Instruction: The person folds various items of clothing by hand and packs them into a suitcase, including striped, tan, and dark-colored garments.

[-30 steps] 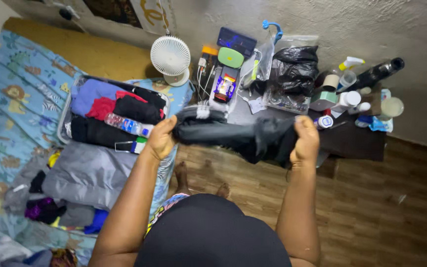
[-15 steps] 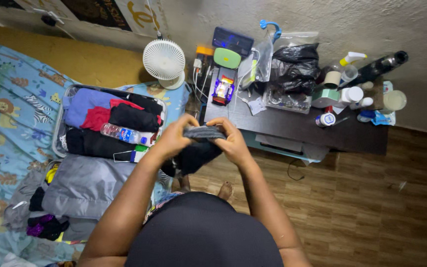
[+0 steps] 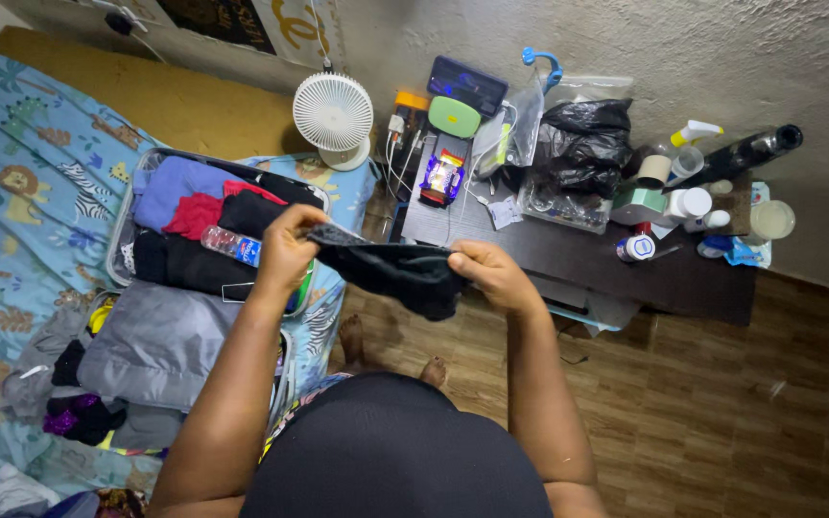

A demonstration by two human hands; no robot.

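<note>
I hold a folded black garment (image 3: pixel 395 271) stretched between both hands, above the gap between the bed and the dark table. My left hand (image 3: pixel 287 247) grips its left end over the edge of the open suitcase (image 3: pixel 125 240). My right hand (image 3: pixel 493 274) grips its right end near the table's front edge. The suitcase lies on the bed and holds folded blue, red and black clothes plus a clear water bottle (image 3: pixel 231 245).
A dark low table (image 3: pixel 693 283) carries a black plastic bag (image 3: pixel 582 144), jars, bottles and small electronics. A white fan (image 3: pixel 334 117) stands by the wall. A grey suitcase lid (image 3: pixel 160 341) and loose clothes lie on the patterned bedsheet (image 3: pixel 21 221). My bare feet stand on the wood floor (image 3: pixel 722 403).
A second ago the garment was stretched wide; I brought my hands together, folding it, and have now drawn them apart again, holding the shorter folded piece.
</note>
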